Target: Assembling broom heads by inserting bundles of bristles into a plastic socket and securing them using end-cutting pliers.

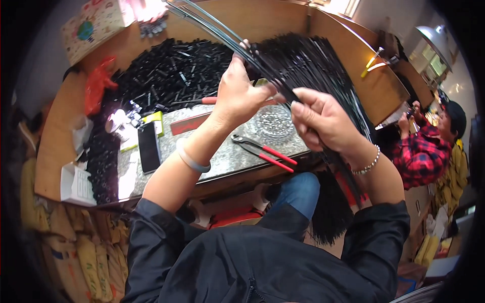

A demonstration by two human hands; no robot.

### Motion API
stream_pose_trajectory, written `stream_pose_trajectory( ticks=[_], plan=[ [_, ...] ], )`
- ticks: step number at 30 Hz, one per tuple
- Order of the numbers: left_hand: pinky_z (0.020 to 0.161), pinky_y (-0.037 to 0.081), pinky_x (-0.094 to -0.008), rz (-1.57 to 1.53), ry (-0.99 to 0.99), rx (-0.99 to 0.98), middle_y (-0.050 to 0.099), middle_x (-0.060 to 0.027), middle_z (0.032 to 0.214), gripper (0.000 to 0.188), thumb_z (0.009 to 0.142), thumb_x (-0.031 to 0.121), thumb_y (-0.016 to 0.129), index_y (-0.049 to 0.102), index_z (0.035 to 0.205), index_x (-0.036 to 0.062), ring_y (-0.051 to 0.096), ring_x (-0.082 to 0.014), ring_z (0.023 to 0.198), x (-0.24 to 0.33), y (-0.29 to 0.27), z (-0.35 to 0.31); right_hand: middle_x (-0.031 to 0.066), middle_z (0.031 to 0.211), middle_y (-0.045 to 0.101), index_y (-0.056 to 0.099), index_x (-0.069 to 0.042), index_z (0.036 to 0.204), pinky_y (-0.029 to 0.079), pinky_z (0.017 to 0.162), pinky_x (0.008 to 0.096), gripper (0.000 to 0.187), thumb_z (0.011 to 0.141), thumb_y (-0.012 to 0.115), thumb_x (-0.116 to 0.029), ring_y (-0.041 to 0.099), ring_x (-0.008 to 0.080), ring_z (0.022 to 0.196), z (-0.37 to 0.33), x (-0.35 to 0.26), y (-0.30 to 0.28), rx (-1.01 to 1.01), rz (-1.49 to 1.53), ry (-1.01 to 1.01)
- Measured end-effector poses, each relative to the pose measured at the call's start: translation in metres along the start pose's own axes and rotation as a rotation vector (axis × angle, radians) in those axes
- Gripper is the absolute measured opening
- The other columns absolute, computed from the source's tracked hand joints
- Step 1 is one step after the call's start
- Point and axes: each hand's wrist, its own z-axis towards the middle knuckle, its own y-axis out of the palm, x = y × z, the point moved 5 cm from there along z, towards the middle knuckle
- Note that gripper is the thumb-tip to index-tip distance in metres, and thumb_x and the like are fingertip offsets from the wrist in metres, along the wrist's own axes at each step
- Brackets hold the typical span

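Note:
A bundle of long thin dark rods point(222, 36) slants across the view from the upper left to beside my right forearm. My right hand point(323, 118) is closed around its middle, thumb on top. Higher up the bundle, my left hand point(240, 93) holds it too, its fingers partly hidden behind the rods. Below the hands, pincers with red handles point(270, 155) lie slightly open on the grey work surface point(217, 151). Just beyond them is a round clear dish point(274, 123) of small shiny pieces.
Behind my hands lie a heap of short black pieces point(172, 70) and a pile of long black strips point(308, 60). A dark phone point(149, 146), a red bar point(189, 124) and a white box point(77, 184) are leftward. Wooden panels point(374, 76) edge the bench; another person point(424, 146) sits at right.

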Motion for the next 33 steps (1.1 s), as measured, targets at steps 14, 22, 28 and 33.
stream_pose_trajectory(
  ticks=[14, 22, 28, 33],
  plan=[
    [0.075, 0.051, -0.0271, -0.323, -0.153, 0.019, 0.067, -0.0095, 0.083, 0.026, 0.085, -0.001, 0.049, 0.056, 0.109, -0.0062, 0.063, -0.0138, 0.081, -0.006, -0.057, -0.047, 0.0067, 0.064, 0.055, 0.044, -0.003, 0.122, 0.027, 0.035, 0.0166, 0.030, 0.097, 0.039, -0.020, 0.033, 0.0030, 0.037, -0.006, 0.030, 0.036, -0.024, 0.106, -0.008],
    [0.068, 0.050, -0.0274, -0.285, -0.118, 0.062, 0.066, -0.0072, 0.078, 0.025, 0.087, 0.003, 0.051, 0.053, 0.111, -0.0043, 0.061, -0.0117, 0.072, -0.013, -0.057, -0.049, 0.0079, 0.065, 0.057, 0.044, -0.002, 0.120, 0.027, 0.035, 0.0168, 0.028, 0.097, 0.039, -0.018, 0.034, 0.0038, 0.038, -0.005, 0.025, 0.043, -0.080, -0.058, -0.015],
    [0.065, 0.053, -0.0292, -0.508, -0.233, 0.039, 0.064, -0.0127, 0.075, 0.023, 0.093, 0.012, 0.045, 0.050, 0.109, -0.0046, 0.064, -0.0177, 0.070, -0.010, -0.059, -0.047, 0.0091, 0.074, 0.061, 0.047, -0.001, 0.112, 0.045, 0.049, 0.0181, 0.025, 0.097, 0.039, -0.020, 0.056, 0.0085, 0.054, -0.008, 0.021, 0.032, 0.116, -0.140, -0.065],
    [0.063, 0.054, -0.0270, -0.534, -0.264, 0.026, 0.065, -0.0130, 0.076, 0.027, 0.094, 0.014, 0.043, 0.048, 0.114, -0.0045, 0.065, -0.0185, 0.070, -0.019, -0.063, -0.054, 0.0117, 0.080, 0.064, 0.047, 0.001, 0.108, 0.052, 0.056, 0.0229, 0.027, 0.098, 0.035, -0.021, 0.061, 0.0108, 0.062, -0.015, -0.027, -0.012, 0.315, -0.207, -0.341]
  ],
)
